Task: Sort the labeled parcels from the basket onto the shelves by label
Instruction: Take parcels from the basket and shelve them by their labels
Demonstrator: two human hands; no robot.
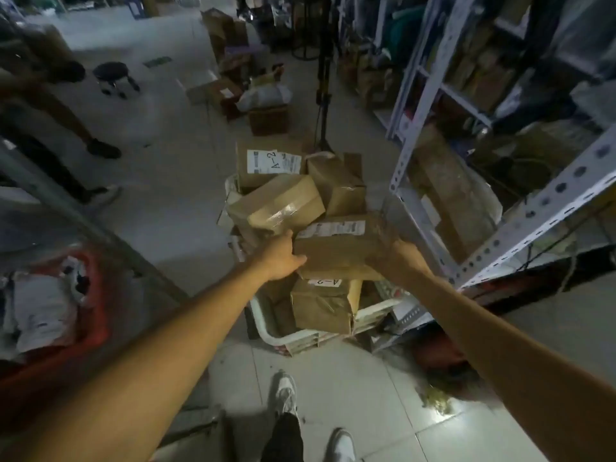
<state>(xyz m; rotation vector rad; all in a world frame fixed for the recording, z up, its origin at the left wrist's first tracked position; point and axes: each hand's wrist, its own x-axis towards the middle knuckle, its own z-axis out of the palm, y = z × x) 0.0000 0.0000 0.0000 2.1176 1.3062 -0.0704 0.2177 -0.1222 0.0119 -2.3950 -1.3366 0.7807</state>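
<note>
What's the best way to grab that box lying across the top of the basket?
Take the box by its two short ends, one hand from each side, as the left hand and right hand do now. It lies long and flat, crosswise on the pile.

"A-2" on the white label of the rear carton (270, 161), frame centre; "A-2" on the near carton (325, 303), lower centre; other print illegible.

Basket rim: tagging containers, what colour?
White, with parcels inside; seen in the head view.
</note>
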